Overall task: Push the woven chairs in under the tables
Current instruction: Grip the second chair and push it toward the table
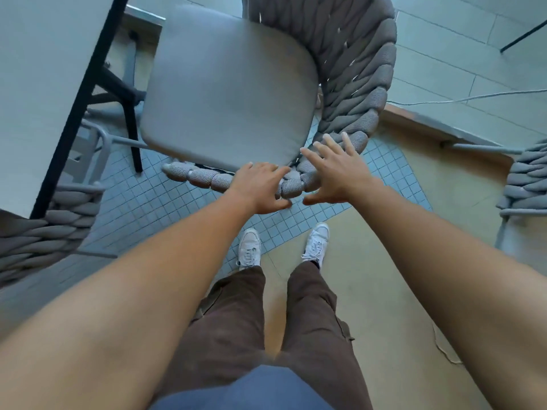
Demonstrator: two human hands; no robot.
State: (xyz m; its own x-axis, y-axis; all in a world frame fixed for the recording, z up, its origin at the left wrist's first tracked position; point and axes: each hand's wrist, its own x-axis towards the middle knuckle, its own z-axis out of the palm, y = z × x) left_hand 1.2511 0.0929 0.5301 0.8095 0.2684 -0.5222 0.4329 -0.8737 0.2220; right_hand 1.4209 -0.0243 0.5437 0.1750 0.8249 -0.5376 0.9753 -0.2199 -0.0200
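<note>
chair: woven chair (pixel 349 69) sits right ahead of me, seat cushion (pixel 228 96) fully in the open, only its far-left corner close to the table (pixel 44 69) edge. Not tucked in.
chair heading: open front faces up-left toward the table; woven back wraps the right and near sides. I read the front-to-back axis as running from my hands diagonally up-left, skewed against the table's dark edge.
left hand: left hand (pixel 260 187) lies on the near woven rim, fingers curled over the rope. Looks like a light hold on the rim.
right hand: right hand (pixel 334 173) is spread wide, fingers splayed, at the corner where rim turns into back. Can't tell if the palm is touching. Holding nothing.
nearer hand: both at the rim; the left looks seated, so I'd call it ahead.
key relation: table lies forward-left of both hands, chair between.
next move, my guess: push up-left, right hand driving harder to square the chair.
risk: dark table leg (pixel 130 119) stands just beside the cushion's left edge; the chair could catch there.
others: second woven chair (pixel 38 232) lower left, partly under the table; third (pixel 527 179) far right.
</note>
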